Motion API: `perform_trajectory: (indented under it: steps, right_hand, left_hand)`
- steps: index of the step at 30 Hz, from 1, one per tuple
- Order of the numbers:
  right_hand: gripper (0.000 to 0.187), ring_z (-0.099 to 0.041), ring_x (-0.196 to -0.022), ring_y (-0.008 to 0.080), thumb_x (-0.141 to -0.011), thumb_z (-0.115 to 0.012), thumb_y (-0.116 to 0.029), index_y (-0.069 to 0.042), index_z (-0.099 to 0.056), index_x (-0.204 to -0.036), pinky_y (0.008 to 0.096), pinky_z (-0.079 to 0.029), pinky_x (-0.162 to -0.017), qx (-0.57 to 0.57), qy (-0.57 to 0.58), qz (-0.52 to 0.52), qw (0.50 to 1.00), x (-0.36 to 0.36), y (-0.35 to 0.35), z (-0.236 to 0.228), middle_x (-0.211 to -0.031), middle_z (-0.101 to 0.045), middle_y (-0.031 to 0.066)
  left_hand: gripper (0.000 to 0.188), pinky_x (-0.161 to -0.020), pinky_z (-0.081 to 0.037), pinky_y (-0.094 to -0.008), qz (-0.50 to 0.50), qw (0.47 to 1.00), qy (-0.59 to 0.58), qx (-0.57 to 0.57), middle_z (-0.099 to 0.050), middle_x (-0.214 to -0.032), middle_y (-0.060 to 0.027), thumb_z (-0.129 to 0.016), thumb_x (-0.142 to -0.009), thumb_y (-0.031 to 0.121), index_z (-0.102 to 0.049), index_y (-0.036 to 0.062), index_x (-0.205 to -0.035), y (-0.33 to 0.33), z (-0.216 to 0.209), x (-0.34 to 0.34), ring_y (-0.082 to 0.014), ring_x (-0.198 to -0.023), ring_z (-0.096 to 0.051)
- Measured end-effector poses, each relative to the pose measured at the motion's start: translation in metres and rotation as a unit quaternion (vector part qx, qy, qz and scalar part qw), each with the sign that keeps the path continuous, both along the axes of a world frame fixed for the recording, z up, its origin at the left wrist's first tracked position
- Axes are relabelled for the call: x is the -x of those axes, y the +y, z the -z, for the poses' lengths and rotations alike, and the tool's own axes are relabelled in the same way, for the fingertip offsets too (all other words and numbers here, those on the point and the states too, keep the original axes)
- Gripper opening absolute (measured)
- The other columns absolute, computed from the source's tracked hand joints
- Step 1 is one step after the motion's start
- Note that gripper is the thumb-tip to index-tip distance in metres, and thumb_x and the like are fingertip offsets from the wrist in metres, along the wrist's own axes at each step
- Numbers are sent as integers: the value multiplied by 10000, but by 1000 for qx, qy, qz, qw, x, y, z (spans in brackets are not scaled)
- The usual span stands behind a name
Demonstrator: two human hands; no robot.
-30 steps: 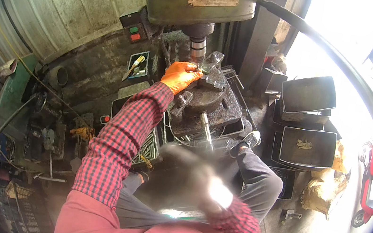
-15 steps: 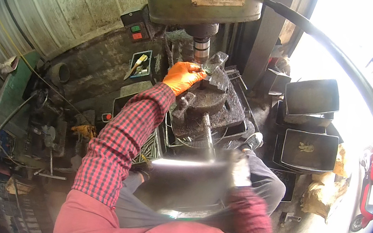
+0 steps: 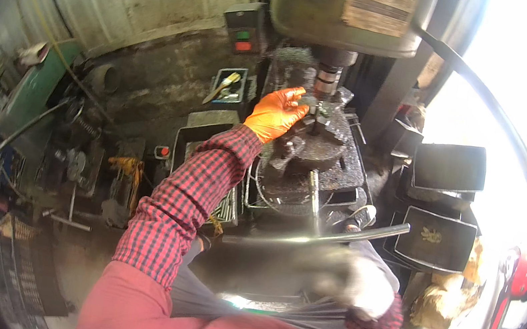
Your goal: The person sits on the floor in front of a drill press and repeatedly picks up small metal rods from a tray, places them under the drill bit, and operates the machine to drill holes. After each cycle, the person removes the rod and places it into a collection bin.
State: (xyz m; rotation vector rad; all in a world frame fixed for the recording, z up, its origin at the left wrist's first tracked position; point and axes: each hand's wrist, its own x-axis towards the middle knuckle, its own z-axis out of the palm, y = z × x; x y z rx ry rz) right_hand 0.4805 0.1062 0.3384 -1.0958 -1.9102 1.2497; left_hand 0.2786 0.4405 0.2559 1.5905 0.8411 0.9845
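In an orange glove, my left hand (image 3: 276, 114) is beside the vise (image 3: 312, 146) on the drill press table. Its fingers are apart, and I see nothing between them. A small metal piece (image 3: 313, 111) sits at the vise jaws, just right of the fingertips. Above it is the drill chuck (image 3: 327, 79). My right hand (image 3: 367, 288), in a whitish glove, is smeared by motion over my right thigh, so its grip cannot be made out. A long metal bar (image 3: 365, 234) runs just beyond it. The vise handle (image 3: 314, 202) points toward me.
Left of the vise lie a small tray with a brush (image 3: 226, 85) and a bin of metal rods (image 3: 225, 207). A switch box (image 3: 243, 32) stands behind. Stacked dark bins (image 3: 438, 239) are at the right, with a thick hose (image 3: 483, 88) arching above them.
My left fingers have gone from a pinch at the vise to spread apart beside it. My right hand has moved right and toward me. The view has shifted, and the bar now shows more clearly.
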Motion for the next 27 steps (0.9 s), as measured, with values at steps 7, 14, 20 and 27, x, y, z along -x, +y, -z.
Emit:
perform_trajectory:
  steps: [7,14,20,27]
  right_hand:
    - [437,-748,-789,390,-1004,-669,-425,-55,-798,-810,474,-583,-776,-27,-585,273,763,-48,64,23,-755,-735,189]
    - [595,-724,-653,381,-990,-638,-566,-69,-759,-685,469,-563,-646,-169,-544,299,765,-57,61,43,-657,-693,196]
    - [575,-707,-629,387,-984,-635,-533,-50,-759,-697,467,-557,-641,-149,-513,314,785,-52,67,39,-630,-670,199]
    - [522,-698,-628,396,-960,-694,-487,-49,-740,-680,479,-543,-622,-164,-508,333,777,-53,66,44,-636,-665,204]
  left_hand:
    - [623,-1098,-504,-431,-465,786,259,-313,-661,-1359,-233,-744,-1014,337,-562,36,-1528,31,38,164,-360,-1284,-647]
    - [545,-1035,-515,-412,-323,892,263,-178,-722,-1268,-164,-727,-1025,322,-614,99,-1509,59,84,191,-301,-1194,-686]
    - [303,-888,-556,-425,-327,886,216,-249,-744,-1009,-176,-680,-1035,290,-793,66,-1205,69,49,213,-345,-993,-731]
    - [338,-953,-555,-459,-281,865,357,-215,-750,-1144,-181,-654,-1034,324,-777,61,-1207,51,25,203,-387,-1107,-715]
